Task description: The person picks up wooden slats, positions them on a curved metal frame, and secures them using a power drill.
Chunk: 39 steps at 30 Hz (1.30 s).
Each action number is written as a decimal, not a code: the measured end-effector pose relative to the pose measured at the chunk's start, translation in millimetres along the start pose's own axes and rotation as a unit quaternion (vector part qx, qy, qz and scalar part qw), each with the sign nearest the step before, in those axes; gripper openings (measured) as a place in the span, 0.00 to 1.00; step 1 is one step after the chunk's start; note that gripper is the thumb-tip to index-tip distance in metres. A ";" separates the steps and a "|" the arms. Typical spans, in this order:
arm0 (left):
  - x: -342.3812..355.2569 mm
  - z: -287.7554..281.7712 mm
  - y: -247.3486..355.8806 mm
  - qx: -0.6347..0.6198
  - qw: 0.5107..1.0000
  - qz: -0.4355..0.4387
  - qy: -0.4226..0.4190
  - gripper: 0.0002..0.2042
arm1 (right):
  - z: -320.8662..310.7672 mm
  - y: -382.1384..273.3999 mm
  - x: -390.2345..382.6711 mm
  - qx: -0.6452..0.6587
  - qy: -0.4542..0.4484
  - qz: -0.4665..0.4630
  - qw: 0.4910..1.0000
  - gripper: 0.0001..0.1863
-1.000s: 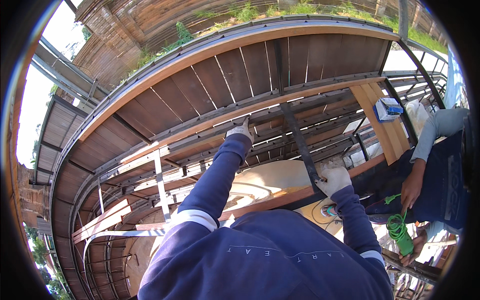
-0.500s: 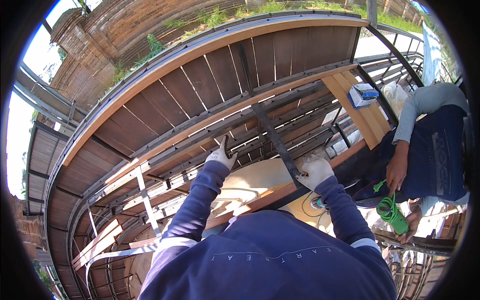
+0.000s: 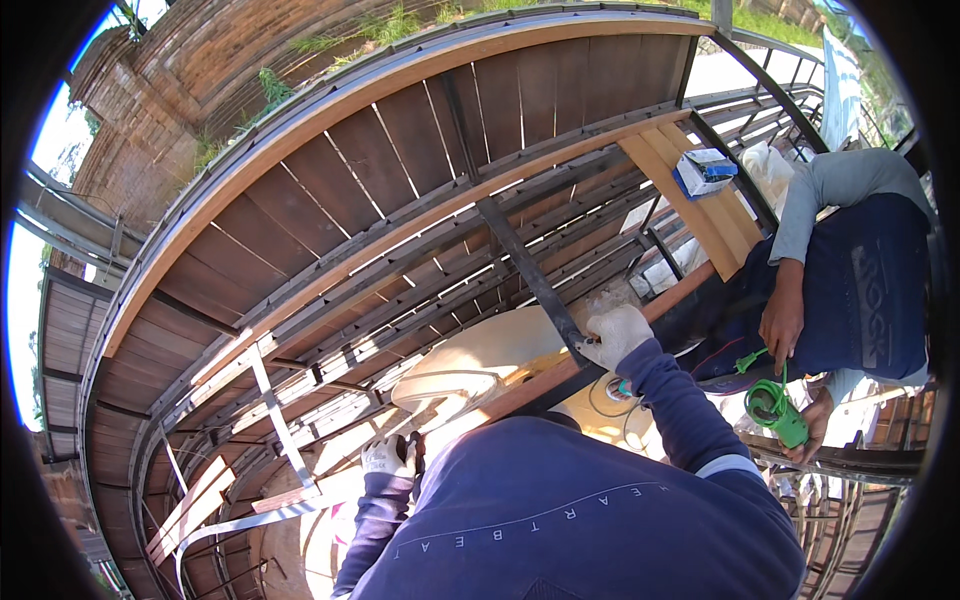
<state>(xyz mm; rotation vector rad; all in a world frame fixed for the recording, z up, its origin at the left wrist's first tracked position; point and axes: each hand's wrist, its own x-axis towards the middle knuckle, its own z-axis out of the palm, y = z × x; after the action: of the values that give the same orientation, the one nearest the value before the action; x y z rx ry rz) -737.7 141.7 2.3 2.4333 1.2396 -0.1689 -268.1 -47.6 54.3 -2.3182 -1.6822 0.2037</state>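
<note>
My left hand, in a white glove, is low at centre beside my blue-clad body, closed around a small dark object I cannot make out. My gloved right hand grips a dark metal crossbar near its lower end, where it meets a reddish wooden rail. Below that rail a pale yellow surface and a loop of cable show, partly hidden by my right arm.
A co-worker at the right holds a green power tool with coiled cord. A blue-and-white box sits on light planks. Curved steel framing with dark boards spans the scene; loose strips lie lower left.
My left hand has dropped from the upper rails down toward my body, carrying the dark object. My right hand stays on the crossbar. The whole view has shifted slightly.
</note>
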 end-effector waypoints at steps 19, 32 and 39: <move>0.5 -9.0 15.8 -0.030 0.998 -0.033 0.038 0.19 | -4.1 -11.1 2.2 0.006 -0.006 0.019 1.000 0.20; 0.6 -10.5 17.3 -0.053 0.997 -0.029 0.047 0.20 | -5.6 -12.6 2.2 -0.001 -0.006 0.013 1.000 0.20; 2.1 -6.9 16.4 -0.039 0.998 -0.023 0.053 0.20 | -3.3 -10.7 0.9 0.000 -0.004 0.016 1.000 0.19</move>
<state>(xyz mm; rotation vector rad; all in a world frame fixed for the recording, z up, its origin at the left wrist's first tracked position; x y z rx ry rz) -723.8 137.5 12.9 2.3746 1.3233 -0.0054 -276.6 -44.2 60.7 -2.3480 -1.6507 0.2183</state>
